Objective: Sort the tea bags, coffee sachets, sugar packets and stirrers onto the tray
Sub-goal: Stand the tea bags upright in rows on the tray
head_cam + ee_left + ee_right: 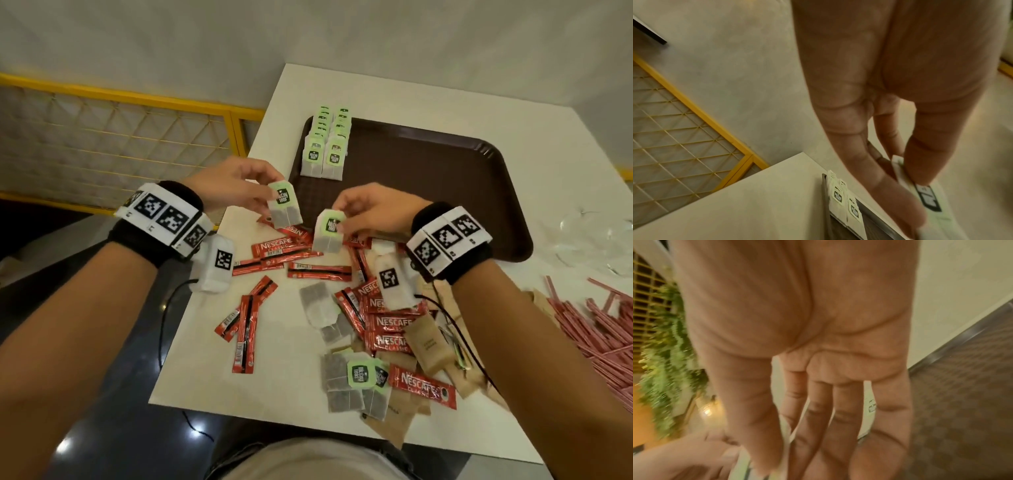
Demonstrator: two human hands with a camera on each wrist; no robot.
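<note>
- Progress: early stage, my read. Only tea bags are sorted so far: two overlapping rows (325, 140) lie along the upper-left corner of the brown tray (445, 178); rest of the tray surface shows nothing on it.
- Left to do, tea: loose tea bags on the table (205, 359), one cluster lower centre (356, 383) and a couple just above it (322, 311).
- Left to do, coffee: red Nescafe sachets (390, 322) scattered across frame centre, none on the tray.
- Left to do, sugar: brown sugar packets (428, 346) lower right of centre, partly under the sachets and the right forearm, all off the tray.
- Left to do, stirrers: pink stirrers (603, 329) in a heap at the right edge, off the tray.
- Left hand (236, 185): thumb and fingertips pinch a tea bag (284, 204) by its green tag end, bag hanging in the air over the tray's near-left corner. Left wrist view confirms it: thumb on the tag (927, 199), fingers behind.
- Right hand (370, 209): pinches a second tea bag (329, 230) by its tag, held just above the sachets at the tray's near edge. Right wrist view is blurred; bag only partly visible behind the fingers (818, 426).
- Both held bags are near the sorted rows, not touching them; likely next onto those rows.
</note>
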